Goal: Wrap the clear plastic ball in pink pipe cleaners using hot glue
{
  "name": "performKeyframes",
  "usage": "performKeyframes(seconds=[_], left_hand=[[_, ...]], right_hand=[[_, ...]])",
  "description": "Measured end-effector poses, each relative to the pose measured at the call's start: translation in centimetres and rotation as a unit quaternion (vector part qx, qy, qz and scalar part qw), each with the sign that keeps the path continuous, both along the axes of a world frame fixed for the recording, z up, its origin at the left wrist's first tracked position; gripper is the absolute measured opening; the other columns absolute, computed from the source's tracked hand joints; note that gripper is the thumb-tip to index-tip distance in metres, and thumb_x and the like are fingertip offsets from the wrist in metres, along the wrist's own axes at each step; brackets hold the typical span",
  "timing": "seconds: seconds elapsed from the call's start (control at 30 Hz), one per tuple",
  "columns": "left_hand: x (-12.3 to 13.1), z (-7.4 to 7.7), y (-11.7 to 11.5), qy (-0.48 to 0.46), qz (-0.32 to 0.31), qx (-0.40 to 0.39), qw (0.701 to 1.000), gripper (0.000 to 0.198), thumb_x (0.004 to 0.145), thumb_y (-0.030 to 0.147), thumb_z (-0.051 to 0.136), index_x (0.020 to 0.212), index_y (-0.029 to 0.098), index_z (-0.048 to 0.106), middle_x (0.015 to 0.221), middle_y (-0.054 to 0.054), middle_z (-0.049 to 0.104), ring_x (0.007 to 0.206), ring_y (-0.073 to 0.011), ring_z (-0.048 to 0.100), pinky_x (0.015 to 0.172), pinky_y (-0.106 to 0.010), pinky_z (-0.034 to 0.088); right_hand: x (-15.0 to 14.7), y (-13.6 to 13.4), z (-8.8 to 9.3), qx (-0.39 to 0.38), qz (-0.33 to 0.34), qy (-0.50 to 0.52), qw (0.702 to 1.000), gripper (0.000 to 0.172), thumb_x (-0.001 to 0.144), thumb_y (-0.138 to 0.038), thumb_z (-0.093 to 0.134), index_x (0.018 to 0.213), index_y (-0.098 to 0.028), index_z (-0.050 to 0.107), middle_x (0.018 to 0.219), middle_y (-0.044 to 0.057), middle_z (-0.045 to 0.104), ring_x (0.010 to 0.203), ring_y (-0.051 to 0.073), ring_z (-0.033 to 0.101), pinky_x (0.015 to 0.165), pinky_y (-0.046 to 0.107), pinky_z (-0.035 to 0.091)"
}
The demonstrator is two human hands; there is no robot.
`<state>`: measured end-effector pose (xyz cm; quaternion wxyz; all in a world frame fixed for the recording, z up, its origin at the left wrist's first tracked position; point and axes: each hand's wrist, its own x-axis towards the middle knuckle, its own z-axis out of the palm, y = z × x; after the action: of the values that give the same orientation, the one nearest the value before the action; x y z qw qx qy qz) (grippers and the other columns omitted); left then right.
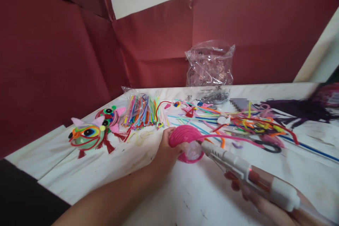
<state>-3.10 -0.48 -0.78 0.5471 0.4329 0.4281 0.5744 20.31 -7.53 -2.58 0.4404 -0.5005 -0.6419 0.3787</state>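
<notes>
My left hand (pixel 171 150) grips a clear plastic ball (pixel 193 150) partly wrapped in coils of pink pipe cleaner (pixel 185 135). A loose end of the pink strand runs off to the right above the table. Held in my right hand (pixel 254 192) is a white hot glue gun (pixel 235 162), with a small red light on its side. Its nozzle points left and meets the edge of the pink coils, or stops very close to it; I cannot tell which. The fingers of my right hand are partly hidden behind the glue gun's body.
Two decorated animal-face balls (pixel 88 135) with tassels sit at the left. Behind my left hand lies a bundle of coloured pipe cleaners (pixel 143 111). Loose pipe cleaners and black-handled scissors (pixel 268 146) spread across the right. A clear plastic bag (pixel 210 67) stands against the red backing.
</notes>
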Motion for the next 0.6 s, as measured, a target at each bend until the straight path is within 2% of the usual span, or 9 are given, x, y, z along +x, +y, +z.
performKeyframes(seconds=[0.23,0.33,0.43,0.53,0.6], left_hand=[[-0.1,0.0,0.3,-0.032,0.016,-0.007,0.999,0.053,0.057,0.022,0.074,0.106,0.023,0.053,0.086,-0.002,0.065,0.077,-0.0203,0.061,0.073,-0.033,0.048],[0.0,-0.1,0.3,-0.010,0.008,-0.009,1.000,0.055,0.056,0.020,0.074,0.107,0.022,0.052,0.085,-0.001,0.064,0.075,-0.0188,0.060,0.070,-0.032,0.047],[-0.1,-0.1,0.3,0.006,0.002,-0.009,1.000,0.057,0.056,0.021,0.075,0.108,0.022,0.051,0.085,-0.002,0.063,0.074,-0.0185,0.060,0.069,-0.031,0.047],[-0.2,-0.3,0.3,-0.007,0.004,-0.005,1.000,0.058,0.056,0.024,0.075,0.109,0.022,0.051,0.087,-0.002,0.063,0.078,-0.0196,0.060,0.072,-0.032,0.047],[-0.3,-0.3,0.4,-0.017,0.004,-0.007,1.000,0.056,0.058,0.024,0.075,0.108,0.022,0.052,0.085,-0.001,0.063,0.077,-0.0187,0.060,0.072,-0.032,0.046]], right_hand=[[-0.3,0.2,0.0,0.026,0.003,0.002,1.000,0.040,0.069,-0.065,0.062,0.073,-0.026,0.069,0.065,0.005,0.074,0.063,0.026,0.069,0.053,0.031,0.058],[-0.7,0.0,0.3,0.028,-0.015,0.015,0.999,0.043,0.070,-0.066,0.061,0.077,-0.025,0.069,0.069,0.005,0.075,0.066,0.026,0.070,0.056,0.031,0.058],[-0.8,-0.4,0.3,0.010,-0.042,-0.001,0.999,0.041,0.071,-0.063,0.062,0.085,-0.025,0.069,0.081,0.008,0.077,0.073,0.028,0.071,0.066,0.034,0.059],[-0.4,-0.5,-0.5,-0.004,-0.044,-0.012,0.999,0.042,0.071,-0.062,0.063,0.090,-0.025,0.069,0.087,0.009,0.077,0.078,0.029,0.072,0.072,0.034,0.059],[0.0,-0.6,-1.3,-0.008,-0.064,0.002,0.998,0.049,0.067,-0.066,0.064,0.093,-0.025,0.069,0.087,0.009,0.078,0.076,0.029,0.073,0.070,0.033,0.059]])
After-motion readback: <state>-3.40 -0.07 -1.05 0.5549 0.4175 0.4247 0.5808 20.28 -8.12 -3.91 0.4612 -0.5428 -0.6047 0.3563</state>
